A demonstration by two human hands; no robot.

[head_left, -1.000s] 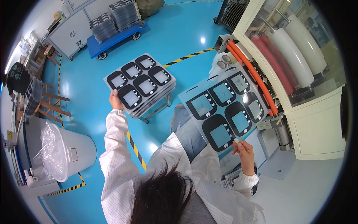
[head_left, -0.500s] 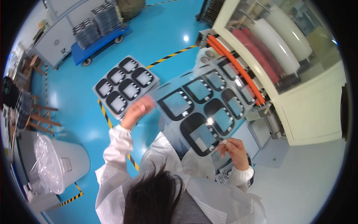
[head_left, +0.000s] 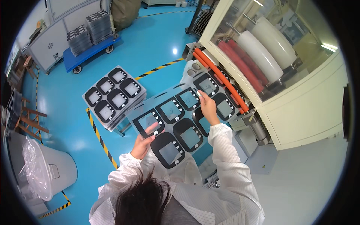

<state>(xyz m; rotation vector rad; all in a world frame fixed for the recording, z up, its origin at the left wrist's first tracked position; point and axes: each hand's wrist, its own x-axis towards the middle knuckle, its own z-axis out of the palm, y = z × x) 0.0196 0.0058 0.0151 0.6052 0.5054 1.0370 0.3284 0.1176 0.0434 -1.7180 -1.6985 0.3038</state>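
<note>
Evidently, left grip (head_left: 140,146) pinches patterned clear film (head_left: 175,123) near corner, thumb above, fingers beneath; right grip (head_left: 208,108) angles inward, fingertips at film, hold unclear. Film stretches toward orange rollers (head_left: 221,78); step seems film handling, next move calling for even support. Sheet stack (head_left: 115,98) sits left.

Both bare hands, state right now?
Left hand: closed on clear plastic sheet with black rounded frames.
Right hand: closed, over the sheet; whether it holds anything cannot be told.
</note>
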